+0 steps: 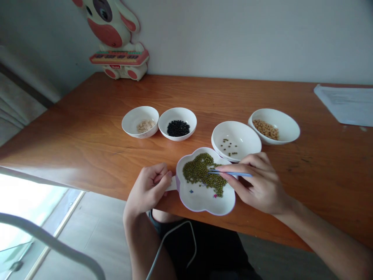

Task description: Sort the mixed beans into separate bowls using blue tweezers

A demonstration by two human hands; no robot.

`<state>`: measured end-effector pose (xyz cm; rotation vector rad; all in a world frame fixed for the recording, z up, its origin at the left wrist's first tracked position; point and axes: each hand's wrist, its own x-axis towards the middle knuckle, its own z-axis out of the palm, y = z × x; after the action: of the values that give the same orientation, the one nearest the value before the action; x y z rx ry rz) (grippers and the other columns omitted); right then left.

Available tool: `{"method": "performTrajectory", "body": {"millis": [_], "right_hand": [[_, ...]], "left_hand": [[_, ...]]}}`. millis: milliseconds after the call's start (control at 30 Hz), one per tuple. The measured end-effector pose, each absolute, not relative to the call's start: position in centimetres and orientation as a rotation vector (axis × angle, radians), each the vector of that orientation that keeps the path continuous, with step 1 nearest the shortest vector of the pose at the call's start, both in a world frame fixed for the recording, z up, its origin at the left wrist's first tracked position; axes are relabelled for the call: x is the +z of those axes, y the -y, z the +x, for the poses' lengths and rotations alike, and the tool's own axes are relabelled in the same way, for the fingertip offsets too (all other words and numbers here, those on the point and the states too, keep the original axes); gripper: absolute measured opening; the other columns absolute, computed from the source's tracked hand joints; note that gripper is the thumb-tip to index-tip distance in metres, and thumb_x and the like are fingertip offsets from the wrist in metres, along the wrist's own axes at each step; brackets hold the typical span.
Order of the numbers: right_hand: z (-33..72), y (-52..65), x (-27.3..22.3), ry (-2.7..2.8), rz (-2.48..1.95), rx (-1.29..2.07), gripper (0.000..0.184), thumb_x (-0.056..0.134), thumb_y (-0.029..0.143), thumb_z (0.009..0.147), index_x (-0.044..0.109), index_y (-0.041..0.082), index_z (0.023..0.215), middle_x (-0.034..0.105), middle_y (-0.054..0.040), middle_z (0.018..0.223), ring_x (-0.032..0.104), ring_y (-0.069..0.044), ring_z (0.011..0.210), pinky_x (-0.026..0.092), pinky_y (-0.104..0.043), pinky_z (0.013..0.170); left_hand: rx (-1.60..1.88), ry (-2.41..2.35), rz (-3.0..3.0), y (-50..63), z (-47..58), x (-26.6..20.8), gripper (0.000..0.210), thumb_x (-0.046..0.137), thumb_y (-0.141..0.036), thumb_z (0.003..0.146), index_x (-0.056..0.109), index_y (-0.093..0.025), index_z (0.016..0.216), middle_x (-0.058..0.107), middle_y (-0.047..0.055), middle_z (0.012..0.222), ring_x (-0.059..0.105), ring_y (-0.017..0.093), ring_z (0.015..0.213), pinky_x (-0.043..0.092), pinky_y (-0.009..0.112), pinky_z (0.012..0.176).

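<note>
My left hand [150, 186] is closed round the short handle of a white, flower-shaped dish [192, 200] with a lilac rim. Green mung beans [201, 167] cover much of the dish's upper part. In my right hand [259, 182] is a pair of blue tweezers [233, 173], pinched between thumb and fingers, with the tips among the beans. Whether the tips hold a bean is too small to tell. Just behind the dish a white bowl [244, 136] has several green beans scattered on its bottom; it seems stacked on another bowl.
Left of centre stand a bowl [129, 120] of pale pieces and a bowl [190, 118] of black beans. A bowl [287, 128] of tan beans stands to the right. A cow-shaped toy keyboard [119, 58] and a plastic sheet [349, 103] lie farther back. A cable [170, 233] hangs near my lap.
</note>
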<state>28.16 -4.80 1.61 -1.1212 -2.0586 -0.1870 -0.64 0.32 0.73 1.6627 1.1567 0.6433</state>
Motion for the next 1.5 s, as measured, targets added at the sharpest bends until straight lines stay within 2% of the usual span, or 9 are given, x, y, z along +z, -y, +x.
{"method": "performTrajectory", "body": {"millis": [633, 1100, 1367, 1500], "right_hand": [[27.8, 4.9, 1.7, 2.002, -1.181, -0.185, 0.024, 0.076, 0.01, 0.087, 0.073, 0.025, 0.105, 0.076, 0.0051, 0.078, 0.06, -0.011, 0.065, 0.043, -0.033, 0.069], [27.6, 4.8, 1.6, 2.007, -1.184, -0.213, 0.021, 0.076, 0.012, 0.089, 0.073, 0.024, 0.105, 0.077, 0.0052, 0.079, 0.059, -0.011, 0.064, 0.043, -0.032, 0.07], [28.4, 5.1, 1.8, 1.925, -1.173, -0.23, 0.034, 0.076, 0.006, 0.085, 0.071, 0.027, 0.111, 0.079, 0.0051, 0.084, 0.06, -0.013, 0.063, 0.044, -0.034, 0.068], [28.6, 4.9, 1.8, 1.948, -1.193, -0.234, 0.035, 0.076, 0.008, 0.086, 0.071, 0.029, 0.113, 0.08, 0.0053, 0.086, 0.062, -0.013, 0.066, 0.044, -0.035, 0.07]], "left_hand": [[0.636, -1.173, 1.659, -0.3, -0.7, 0.9, 0.042, 0.055, -0.037, 0.094, 0.031, -0.023, 0.062, 0.048, -0.003, 0.051, 0.044, 0.01, 0.049, 0.032, 0.023, 0.047], [0.631, -1.165, 1.662, -0.3, -0.6, 1.0, 0.041, 0.054, -0.037, 0.094, 0.032, -0.023, 0.062, 0.048, -0.003, 0.051, 0.046, 0.01, 0.048, 0.032, 0.024, 0.047], [0.633, -1.167, 1.637, -0.4, -0.5, 1.1, 0.042, 0.056, -0.037, 0.092, 0.031, -0.023, 0.062, 0.048, -0.003, 0.051, 0.045, 0.01, 0.048, 0.032, 0.023, 0.046], [0.633, -1.166, 1.631, -0.4, -0.5, 1.1, 0.042, 0.056, -0.037, 0.093, 0.032, -0.023, 0.061, 0.048, -0.003, 0.051, 0.046, 0.01, 0.048, 0.032, 0.022, 0.046]]}}
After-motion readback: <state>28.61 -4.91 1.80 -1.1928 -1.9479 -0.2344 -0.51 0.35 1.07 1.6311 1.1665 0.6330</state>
